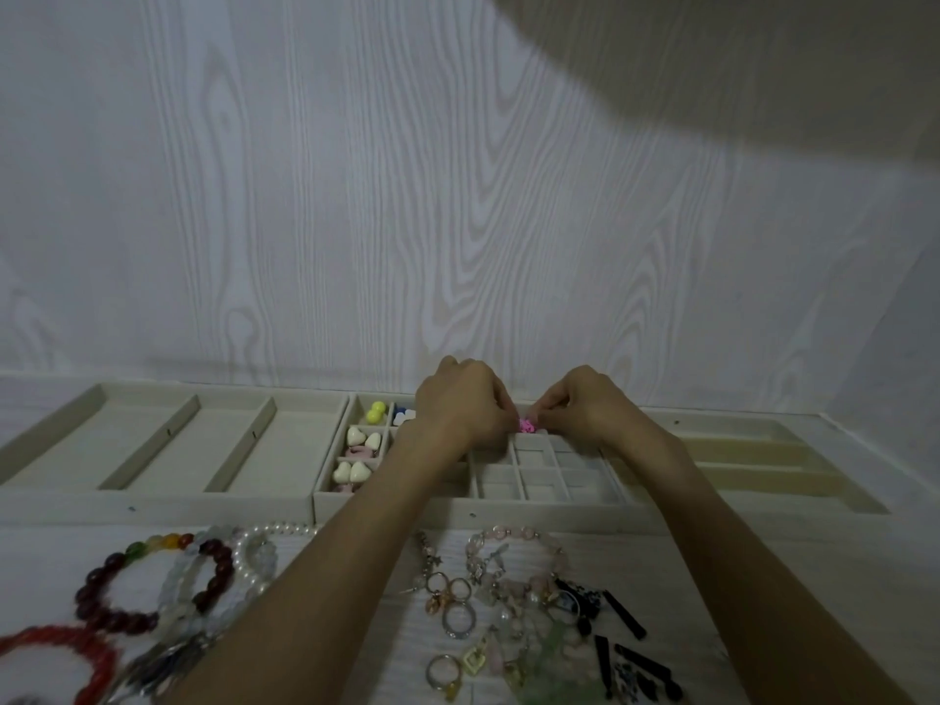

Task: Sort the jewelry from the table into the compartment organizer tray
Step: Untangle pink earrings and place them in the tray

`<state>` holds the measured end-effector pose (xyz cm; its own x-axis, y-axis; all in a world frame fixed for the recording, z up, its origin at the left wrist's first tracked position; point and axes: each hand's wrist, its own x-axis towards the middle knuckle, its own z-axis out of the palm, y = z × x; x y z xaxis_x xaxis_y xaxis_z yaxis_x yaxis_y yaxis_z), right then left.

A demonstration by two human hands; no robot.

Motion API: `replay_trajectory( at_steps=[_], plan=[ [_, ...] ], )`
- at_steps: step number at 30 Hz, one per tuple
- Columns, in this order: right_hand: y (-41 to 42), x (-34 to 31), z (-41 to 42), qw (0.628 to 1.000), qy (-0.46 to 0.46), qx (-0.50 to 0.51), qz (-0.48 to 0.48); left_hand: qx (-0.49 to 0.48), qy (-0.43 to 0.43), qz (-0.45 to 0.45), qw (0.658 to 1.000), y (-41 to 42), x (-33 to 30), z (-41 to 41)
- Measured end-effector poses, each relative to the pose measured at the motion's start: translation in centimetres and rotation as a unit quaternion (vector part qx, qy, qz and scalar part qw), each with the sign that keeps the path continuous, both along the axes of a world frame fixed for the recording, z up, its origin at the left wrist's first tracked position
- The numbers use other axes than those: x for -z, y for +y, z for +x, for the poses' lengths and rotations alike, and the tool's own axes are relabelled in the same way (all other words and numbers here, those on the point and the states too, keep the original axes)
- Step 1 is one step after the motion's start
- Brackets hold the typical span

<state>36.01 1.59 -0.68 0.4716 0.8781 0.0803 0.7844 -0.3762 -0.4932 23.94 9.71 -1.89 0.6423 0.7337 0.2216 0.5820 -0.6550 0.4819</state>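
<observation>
Both my hands reach over the far part of the small-compartment tray [508, 506]. My left hand [460, 404] and my right hand [580, 407] pinch a small pink jewelry piece [526, 425] between their fingertips, just above the back row of compartments. The left column holds yellow beads [376, 412], white heart pieces [363, 439] and more white hearts [351, 471] with pink bits. A blue and white piece [404, 415] shows beside my left hand. Loose jewelry lies on the table in front: rings [458, 620], a pink bead bracelet [513, 541].
A tray with three long compartments [152, 440] lies at the left, another slotted tray [753, 465] at the right. Dark red bead bracelet [152, 582], pearl bracelet [259, 552], red bracelet [66, 658] and black stick earrings [625, 638] crowd the near table. A wall rises right behind the trays.
</observation>
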Motion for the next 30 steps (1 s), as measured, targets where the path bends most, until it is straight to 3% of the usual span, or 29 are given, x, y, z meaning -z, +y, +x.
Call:
replay_trajectory(
  at_steps=[11,20,26,30],
  plan=[
    [-1.6,-3.9,0.4,0.991,-0.111,-0.041,-0.059,0.093,0.096,0.021,0.991,0.0,-2.6,-1.2],
    [-1.7,-3.7,-2.1,0.949,-0.263,-0.075,-0.160,0.111,0.201,0.091,0.969,-0.9,-3.2,-1.3],
    [-1.4,-3.0,-2.1,0.941,-0.277,-0.071,-0.180,0.111,0.227,0.090,0.963,-1.2,-3.0,-1.1],
    [-1.7,-3.3,-1.9,0.951,-0.274,-0.064,-0.129,0.112,0.212,0.118,0.964,-1.1,-3.0,-1.2]
  ],
)
